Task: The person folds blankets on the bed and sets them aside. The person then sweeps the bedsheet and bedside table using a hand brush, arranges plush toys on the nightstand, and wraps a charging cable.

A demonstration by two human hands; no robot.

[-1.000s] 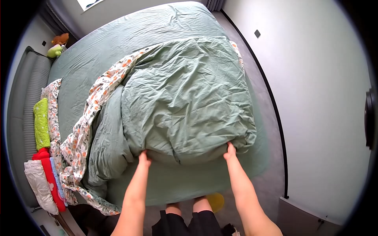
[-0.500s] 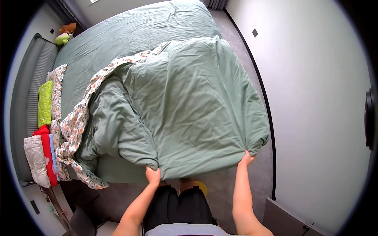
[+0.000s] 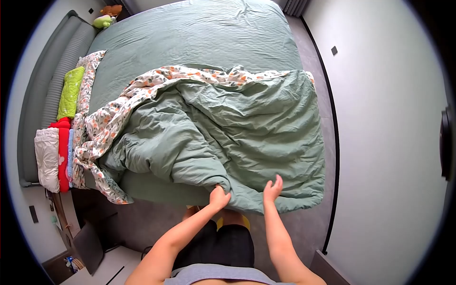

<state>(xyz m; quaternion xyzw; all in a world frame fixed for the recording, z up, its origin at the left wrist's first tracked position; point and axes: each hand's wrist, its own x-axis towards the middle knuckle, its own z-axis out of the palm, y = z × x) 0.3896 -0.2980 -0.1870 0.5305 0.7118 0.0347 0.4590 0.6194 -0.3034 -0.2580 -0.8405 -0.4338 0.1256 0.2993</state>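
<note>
A green duvet (image 3: 266,123) lies rumpled over the near half of the bed, its floral underside (image 3: 142,85) turned up along the far and left edges. My left hand (image 3: 219,197) is closed on the duvet's near edge, which bunches up at the fingers. To the right, my right hand (image 3: 272,189) rests on or just above the duvet near its front edge, fingers extended and apart, gripping nothing. Beneath the duvet, part of the green bed sheet (image 3: 156,190) shows at the near left.
Pillows with floral covers (image 3: 91,76), a lime-green folded cloth (image 3: 71,92) and a folded white, red and blue stack (image 3: 47,159) sit by the grey headboard (image 3: 40,85). Plush toys (image 3: 102,21) are at the far corner. A desk (image 3: 118,266) and chair (image 3: 89,247) stand lower left; a wall (image 3: 384,142) rises right.
My right hand has let go of the duvet edge and moved left. The left hand, still gripping, has shifted right. The duvet's far edge has settled nearer, exposing more floral lining.
</note>
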